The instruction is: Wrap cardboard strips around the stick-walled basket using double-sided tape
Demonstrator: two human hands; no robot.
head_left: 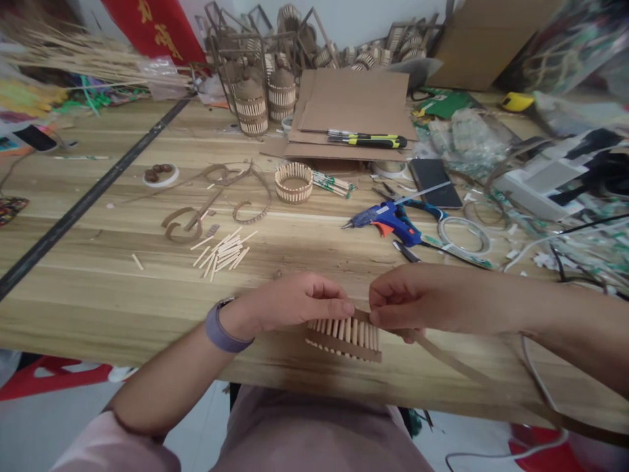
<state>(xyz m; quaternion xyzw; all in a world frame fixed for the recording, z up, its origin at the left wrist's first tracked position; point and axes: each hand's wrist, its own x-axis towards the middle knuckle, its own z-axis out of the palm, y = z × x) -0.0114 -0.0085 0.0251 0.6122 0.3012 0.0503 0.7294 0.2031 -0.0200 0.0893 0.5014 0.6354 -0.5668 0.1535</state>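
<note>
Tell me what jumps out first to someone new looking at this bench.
First, both hands at the near edge of the table: the left hand and right hand pinch a small stick ring with a cardboard strip trailing right. Behind them lie a blue glue gun and loose sticks.

Bare hands [295, 305], purple wristband [221, 328] on the left wrist, pale pink sleeve [113, 449].
</note>
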